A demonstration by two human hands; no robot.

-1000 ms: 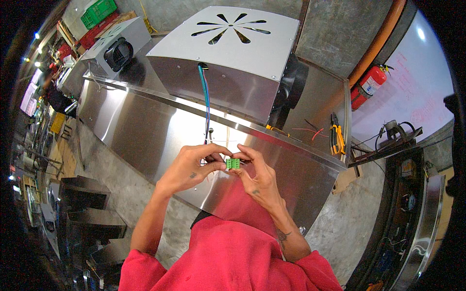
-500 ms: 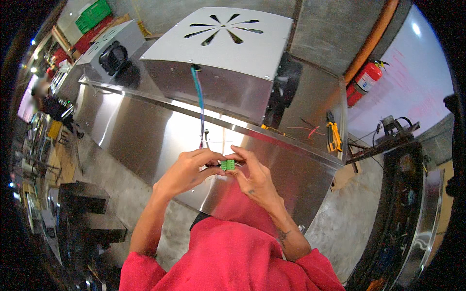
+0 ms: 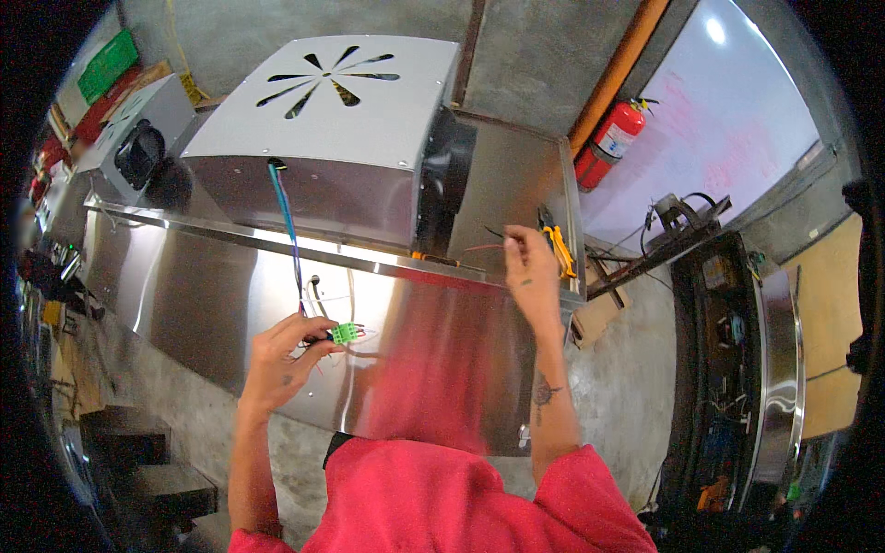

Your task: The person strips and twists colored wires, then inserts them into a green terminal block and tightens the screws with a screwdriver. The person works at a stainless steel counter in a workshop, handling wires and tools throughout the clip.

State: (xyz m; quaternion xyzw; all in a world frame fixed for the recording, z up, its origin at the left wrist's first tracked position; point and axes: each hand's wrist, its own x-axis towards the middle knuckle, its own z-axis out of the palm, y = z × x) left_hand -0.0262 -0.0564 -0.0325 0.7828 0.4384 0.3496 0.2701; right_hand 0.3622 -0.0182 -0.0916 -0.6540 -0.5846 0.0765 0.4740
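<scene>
The small green plastic terminal connector (image 3: 344, 333) was pinched between thumb and fingers of my left hand (image 3: 284, 352), in front of the shiny sloped steel panel (image 3: 212, 304). At 12 o'clock from it, the blue cable (image 3: 286, 217) ran up into the grey metal box with the fan-shaped vent slots (image 3: 327, 111). My right hand (image 3: 525, 267) was at 2 o'clock, fingers closed around a thin red wire (image 3: 487, 246), near the yellow-handled tool (image 3: 556, 247) on the ledge. To do this well, I judged I should keep the connector steady and its openings facing me, and bring the loose wire over slowly, without pulling the wires already seated.
</scene>
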